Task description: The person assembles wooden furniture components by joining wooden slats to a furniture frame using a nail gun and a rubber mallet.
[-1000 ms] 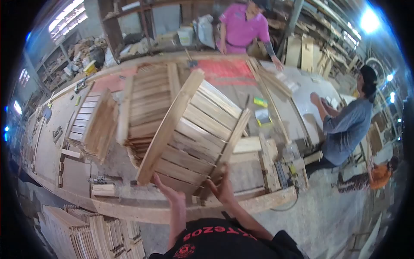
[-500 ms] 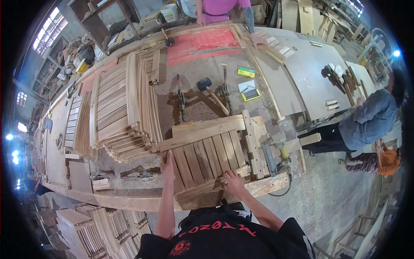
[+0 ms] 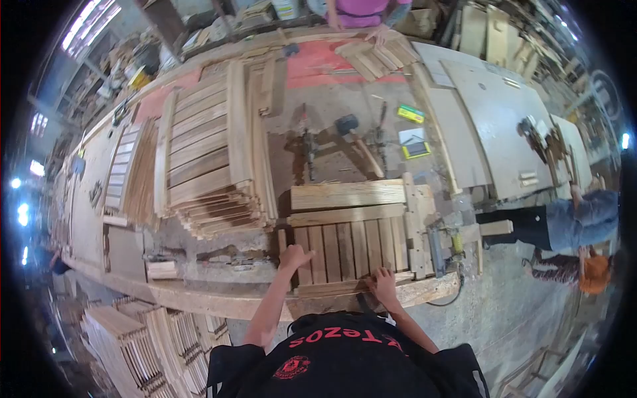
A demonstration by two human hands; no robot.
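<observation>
A slatted wooden panel lies on the bench in front of me, its slats running between a far rail and a front rail. My left hand grips its left end, thumb reaching over the slats and the other fingers partly hidden. A short upright strip of wood shows just beyond that hand. On the front rail, towards the right, my right hand has its fingers curled over the wood. Behind the far rail lies a separate board. A wooden block fixture stands against the panel's right end.
Tall stacks of slatted panels stand at the left. A black-headed mallet and clamps lie beyond the panel. A yellow-edged box is farther right. Across the bench, a person in pink handles slats; another person stands right.
The panel now sits squarer against the fixture, with its far rail apart from the board behind. My left hand has shifted from flat along the end to gripping it. The co-worker's slats have moved.
</observation>
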